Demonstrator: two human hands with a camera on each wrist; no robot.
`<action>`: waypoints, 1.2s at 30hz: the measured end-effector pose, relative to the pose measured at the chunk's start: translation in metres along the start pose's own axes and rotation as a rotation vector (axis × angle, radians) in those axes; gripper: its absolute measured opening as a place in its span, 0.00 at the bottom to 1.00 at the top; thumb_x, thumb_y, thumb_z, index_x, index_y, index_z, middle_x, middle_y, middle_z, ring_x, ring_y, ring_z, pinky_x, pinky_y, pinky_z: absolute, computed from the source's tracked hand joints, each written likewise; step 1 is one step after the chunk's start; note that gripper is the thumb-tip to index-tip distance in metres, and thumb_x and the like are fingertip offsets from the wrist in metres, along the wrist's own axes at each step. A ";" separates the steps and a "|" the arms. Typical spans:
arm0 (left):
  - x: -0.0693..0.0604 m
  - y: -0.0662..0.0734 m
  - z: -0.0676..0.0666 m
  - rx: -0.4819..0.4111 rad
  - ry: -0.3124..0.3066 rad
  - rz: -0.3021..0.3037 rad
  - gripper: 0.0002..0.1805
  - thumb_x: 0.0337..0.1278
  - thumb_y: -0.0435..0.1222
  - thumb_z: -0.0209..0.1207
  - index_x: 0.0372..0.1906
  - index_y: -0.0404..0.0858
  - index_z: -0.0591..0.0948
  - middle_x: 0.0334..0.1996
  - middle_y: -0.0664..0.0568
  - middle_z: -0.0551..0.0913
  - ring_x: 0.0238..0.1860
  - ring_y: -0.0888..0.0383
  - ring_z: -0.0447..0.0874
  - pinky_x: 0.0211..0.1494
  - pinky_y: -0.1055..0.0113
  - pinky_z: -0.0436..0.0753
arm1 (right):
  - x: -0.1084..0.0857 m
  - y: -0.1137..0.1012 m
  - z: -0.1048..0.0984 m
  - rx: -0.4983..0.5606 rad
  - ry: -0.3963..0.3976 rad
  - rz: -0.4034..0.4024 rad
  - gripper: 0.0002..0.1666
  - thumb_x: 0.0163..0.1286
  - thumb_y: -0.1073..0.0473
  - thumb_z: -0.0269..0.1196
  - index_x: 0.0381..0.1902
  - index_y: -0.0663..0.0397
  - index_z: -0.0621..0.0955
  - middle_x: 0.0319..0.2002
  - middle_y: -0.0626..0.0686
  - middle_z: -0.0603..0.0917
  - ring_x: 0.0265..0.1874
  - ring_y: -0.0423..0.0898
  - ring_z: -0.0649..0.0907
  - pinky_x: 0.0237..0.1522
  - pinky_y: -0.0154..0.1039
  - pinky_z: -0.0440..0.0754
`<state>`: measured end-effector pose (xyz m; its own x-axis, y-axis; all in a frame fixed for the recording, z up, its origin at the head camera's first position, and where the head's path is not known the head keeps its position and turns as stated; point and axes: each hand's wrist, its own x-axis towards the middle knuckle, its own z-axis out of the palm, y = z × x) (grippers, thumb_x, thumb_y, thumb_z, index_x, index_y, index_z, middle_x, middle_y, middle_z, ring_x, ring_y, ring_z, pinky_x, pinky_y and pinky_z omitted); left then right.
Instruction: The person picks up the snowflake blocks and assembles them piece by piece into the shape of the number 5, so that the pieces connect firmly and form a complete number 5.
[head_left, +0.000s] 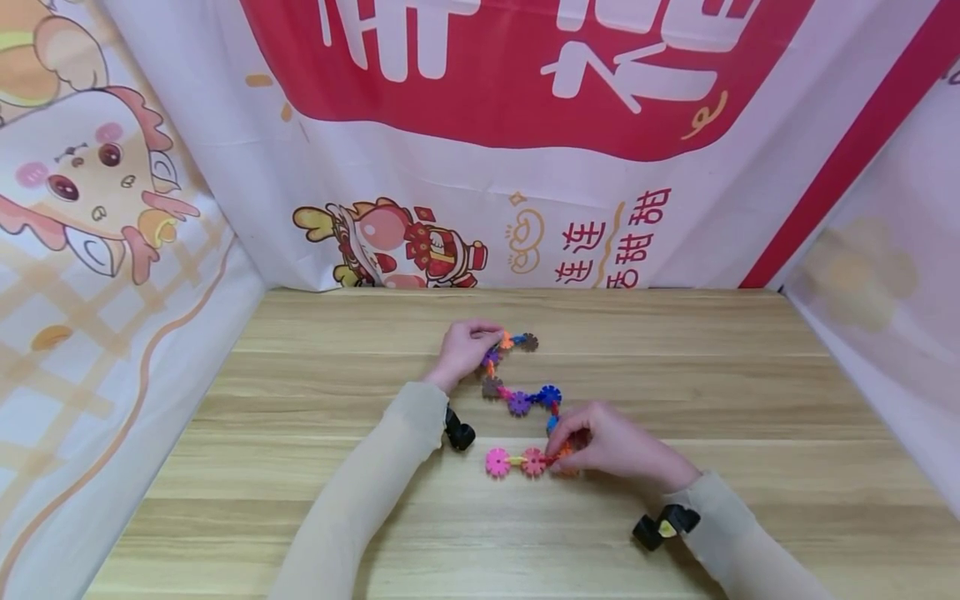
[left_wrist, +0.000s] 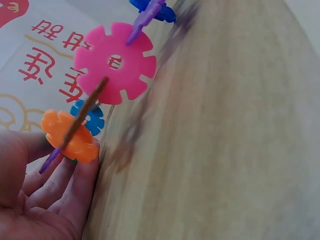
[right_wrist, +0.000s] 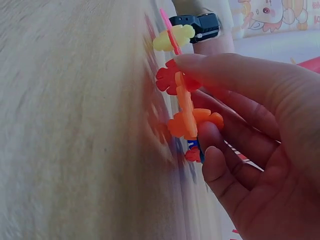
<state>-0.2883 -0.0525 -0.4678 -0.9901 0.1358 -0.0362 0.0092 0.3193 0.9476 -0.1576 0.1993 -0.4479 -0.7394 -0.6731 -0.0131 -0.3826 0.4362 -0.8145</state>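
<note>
A chain of colourful notched plastic discs, slotted together edge to edge, winds in an S shape over the wooden table. My left hand grips its upper left bend, beside an orange disc. In the left wrist view a pink disc and an orange one rise near the curled fingers, which partly hide the held piece. Lower down, my right hand pinches the lower right bend. The right wrist view has thumb and fingers at a red disc and an orange disc.
The table runs back to a white and red printed cloth. Printed cloth also hangs at the left side. Black wrist cameras sit on both wrists. At the chain's lower end lies a pink disc.
</note>
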 end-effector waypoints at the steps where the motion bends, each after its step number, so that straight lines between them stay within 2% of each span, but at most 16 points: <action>1: 0.000 0.000 0.000 -0.001 -0.005 0.006 0.13 0.68 0.39 0.65 0.52 0.37 0.87 0.44 0.50 0.88 0.44 0.56 0.86 0.50 0.61 0.83 | 0.000 0.000 0.000 0.001 0.002 0.004 0.08 0.60 0.59 0.77 0.35 0.40 0.90 0.35 0.42 0.87 0.30 0.44 0.82 0.29 0.38 0.83; 4: -0.001 -0.001 -0.001 -0.006 -0.025 0.029 0.13 0.69 0.36 0.64 0.53 0.37 0.87 0.45 0.50 0.88 0.43 0.55 0.86 0.49 0.61 0.84 | 0.000 -0.001 0.000 0.018 0.016 0.016 0.06 0.61 0.58 0.76 0.36 0.40 0.90 0.36 0.42 0.87 0.31 0.46 0.82 0.30 0.39 0.84; 7: -0.002 -0.002 -0.002 0.007 -0.028 0.060 0.11 0.69 0.34 0.63 0.52 0.38 0.87 0.45 0.50 0.88 0.45 0.56 0.85 0.51 0.63 0.83 | 0.000 -0.002 -0.002 0.037 0.050 0.017 0.05 0.61 0.55 0.76 0.35 0.37 0.90 0.40 0.43 0.87 0.39 0.46 0.81 0.42 0.45 0.83; 9: -0.004 -0.002 -0.002 0.023 -0.024 0.085 0.10 0.68 0.33 0.64 0.51 0.37 0.87 0.46 0.50 0.88 0.47 0.55 0.85 0.53 0.63 0.82 | 0.001 -0.004 -0.004 0.041 0.079 0.001 0.05 0.61 0.54 0.76 0.34 0.35 0.89 0.43 0.44 0.87 0.48 0.48 0.79 0.52 0.53 0.79; 11: -0.006 -0.001 -0.001 0.033 -0.021 0.106 0.10 0.68 0.32 0.64 0.50 0.37 0.87 0.46 0.50 0.88 0.48 0.55 0.84 0.55 0.62 0.82 | 0.003 -0.005 -0.007 0.033 0.105 -0.031 0.05 0.61 0.52 0.76 0.33 0.34 0.88 0.45 0.44 0.87 0.54 0.49 0.76 0.61 0.61 0.70; 14: -0.008 -0.001 -0.001 0.046 -0.027 0.121 0.09 0.68 0.33 0.64 0.49 0.36 0.88 0.45 0.50 0.88 0.47 0.54 0.85 0.55 0.61 0.82 | 0.004 -0.009 -0.011 0.029 0.130 -0.057 0.05 0.63 0.51 0.75 0.34 0.34 0.87 0.46 0.44 0.86 0.57 0.50 0.75 0.63 0.68 0.64; 16: -0.009 -0.001 0.000 0.050 -0.036 0.122 0.09 0.69 0.33 0.63 0.49 0.37 0.88 0.44 0.50 0.88 0.47 0.54 0.85 0.55 0.60 0.82 | 0.005 -0.013 -0.014 0.044 0.138 -0.050 0.05 0.64 0.52 0.74 0.35 0.34 0.87 0.46 0.46 0.85 0.55 0.49 0.76 0.63 0.69 0.63; 21: -0.011 -0.002 0.000 0.072 -0.065 0.106 0.11 0.72 0.36 0.61 0.51 0.39 0.88 0.48 0.51 0.88 0.52 0.55 0.83 0.60 0.59 0.79 | 0.008 -0.022 -0.021 0.113 0.147 -0.029 0.04 0.67 0.57 0.72 0.36 0.39 0.87 0.44 0.50 0.86 0.50 0.49 0.81 0.60 0.65 0.70; 24: -0.014 -0.001 -0.002 0.085 -0.101 0.091 0.12 0.73 0.39 0.60 0.53 0.39 0.87 0.49 0.51 0.87 0.51 0.54 0.83 0.61 0.57 0.79 | 0.012 -0.028 -0.025 0.139 0.149 -0.047 0.01 0.69 0.58 0.70 0.37 0.47 0.87 0.40 0.50 0.87 0.46 0.49 0.83 0.56 0.59 0.76; 27: -0.017 0.000 -0.005 0.105 -0.133 0.087 0.14 0.74 0.41 0.59 0.53 0.39 0.87 0.49 0.51 0.87 0.50 0.55 0.83 0.60 0.56 0.79 | 0.015 -0.035 -0.031 0.153 0.159 -0.072 0.04 0.72 0.58 0.68 0.39 0.53 0.85 0.36 0.49 0.87 0.41 0.50 0.84 0.50 0.50 0.80; 33: -0.023 0.005 -0.011 0.126 -0.194 0.072 0.16 0.73 0.43 0.59 0.54 0.37 0.86 0.48 0.49 0.87 0.48 0.54 0.83 0.56 0.55 0.81 | 0.021 -0.051 -0.044 0.225 0.174 -0.095 0.01 0.74 0.64 0.63 0.41 0.56 0.82 0.35 0.55 0.85 0.36 0.52 0.84 0.39 0.41 0.82; 36: -0.025 0.008 -0.014 0.148 -0.225 0.059 0.17 0.73 0.44 0.60 0.55 0.37 0.85 0.49 0.49 0.86 0.50 0.53 0.82 0.59 0.55 0.79 | 0.023 -0.058 -0.051 0.277 0.185 -0.074 0.05 0.74 0.64 0.62 0.44 0.61 0.80 0.36 0.58 0.84 0.35 0.52 0.83 0.37 0.39 0.82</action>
<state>-0.2653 -0.0661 -0.4552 -0.9315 0.3576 -0.0670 0.1029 0.4357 0.8942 -0.1807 0.1886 -0.3714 -0.8131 -0.5658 0.1370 -0.2928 0.1941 -0.9363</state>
